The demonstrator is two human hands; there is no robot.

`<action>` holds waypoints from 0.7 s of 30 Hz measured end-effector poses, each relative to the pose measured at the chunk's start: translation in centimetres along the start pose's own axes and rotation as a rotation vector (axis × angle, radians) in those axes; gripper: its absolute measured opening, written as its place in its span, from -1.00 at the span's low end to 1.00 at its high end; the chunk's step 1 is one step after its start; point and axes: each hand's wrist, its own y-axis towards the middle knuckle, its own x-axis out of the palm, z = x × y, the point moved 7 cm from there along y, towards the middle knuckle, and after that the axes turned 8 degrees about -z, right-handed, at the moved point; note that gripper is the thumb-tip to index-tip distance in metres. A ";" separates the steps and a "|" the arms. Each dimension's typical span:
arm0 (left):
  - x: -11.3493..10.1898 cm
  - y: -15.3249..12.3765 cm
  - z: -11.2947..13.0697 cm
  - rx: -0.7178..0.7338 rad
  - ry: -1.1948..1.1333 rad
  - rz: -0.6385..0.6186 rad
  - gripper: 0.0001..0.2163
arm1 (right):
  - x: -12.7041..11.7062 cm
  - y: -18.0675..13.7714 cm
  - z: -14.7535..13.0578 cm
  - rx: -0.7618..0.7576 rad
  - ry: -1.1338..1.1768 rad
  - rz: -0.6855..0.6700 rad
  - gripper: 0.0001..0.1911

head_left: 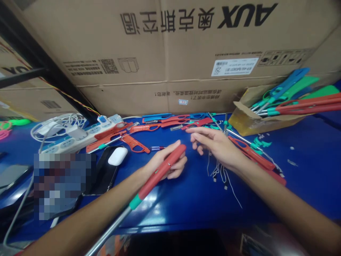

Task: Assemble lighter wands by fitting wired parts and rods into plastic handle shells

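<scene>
My left hand (167, 164) is closed around the red handle of a grabber tool (157, 175), whose teal collar and metal rod run back toward me along my forearm. My right hand (213, 144) hovers just right of it over the blue table (191, 199), fingers stretched out toward the left and holding nothing that I can see. Thin white strings (222, 176) lie under my right wrist. A small screwdriver (157, 148) lies just beyond my left hand.
Red and blue handle halves (170, 122) lie along the back by large cardboard boxes (170, 53). An open carton (253, 119) at right holds finished grabbers. A power strip (71, 140), a white earbud case (117, 155) and a phone (105, 170) sit at left.
</scene>
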 end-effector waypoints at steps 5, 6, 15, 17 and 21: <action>-0.8 -0.1 -0.6 -0.057 0.162 0.083 -0.53 | 0.1 -0.3 -1.1 -0.122 -0.132 0.031 -0.74; -0.8 -0.1 -1.0 -0.107 0.171 0.080 -0.51 | 0.2 -0.5 -1.3 -0.137 -0.183 0.036 -0.77; -0.2 -0.6 -1.8 -0.251 0.145 0.088 -0.45 | 0.6 -0.9 -2.0 -0.197 -0.586 -0.050 -0.84; 0.0 -0.5 -1.8 -0.217 0.069 0.043 -0.51 | 0.9 -0.8 -2.0 -0.219 -0.639 -0.081 -0.86; -0.3 -0.3 -1.6 -0.133 0.106 0.061 -0.62 | 1.5 -0.9 -2.0 -0.277 -0.730 -0.140 -0.87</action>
